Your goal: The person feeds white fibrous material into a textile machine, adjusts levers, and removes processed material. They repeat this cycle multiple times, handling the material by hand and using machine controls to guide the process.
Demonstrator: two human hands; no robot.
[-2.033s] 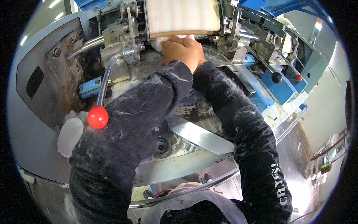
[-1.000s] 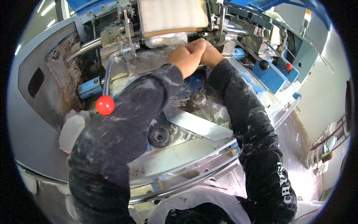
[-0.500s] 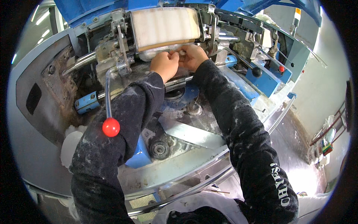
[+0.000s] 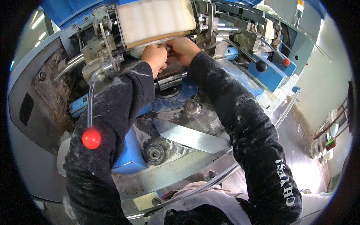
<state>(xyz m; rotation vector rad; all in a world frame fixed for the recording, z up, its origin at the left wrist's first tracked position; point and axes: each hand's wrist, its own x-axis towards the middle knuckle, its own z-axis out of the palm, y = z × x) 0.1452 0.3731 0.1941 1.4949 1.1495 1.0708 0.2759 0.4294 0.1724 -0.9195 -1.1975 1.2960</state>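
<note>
Both my hands are together at the lower edge of a cream-coloured padded cover (image 4: pixel 155 22) on a fibre-processing machine. A roll of white fibre (image 4: pixel 138 50) shows just under that edge, partly covered by my fingers. My left hand (image 4: pixel 154 58) is closed at the fibre, thumb side up. Close beside it, my right hand (image 4: pixel 183 51) has its fingers curled in toward the left one, pinching at the same fluff. The fingertips are mostly hidden. Below the hands lie a metal roller (image 4: pixel 170 81) and a dark round opening. Lint clings to both black sleeves.
A lever with a red ball knob (image 4: pixel 91 138) crosses in front of my left sleeve. To the right, a black ball knob (image 4: pixel 261 66) and a smaller red knob (image 4: pixel 286 62) stand out on levers. A flat metal plate (image 4: pixel 191 135) lies between my forearms, above a curved rail (image 4: pixel 221 177).
The whole view has shifted, so the machine sits further left and the cover higher. My hands stay under the cover's edge; less white fibre shows between them now.
</note>
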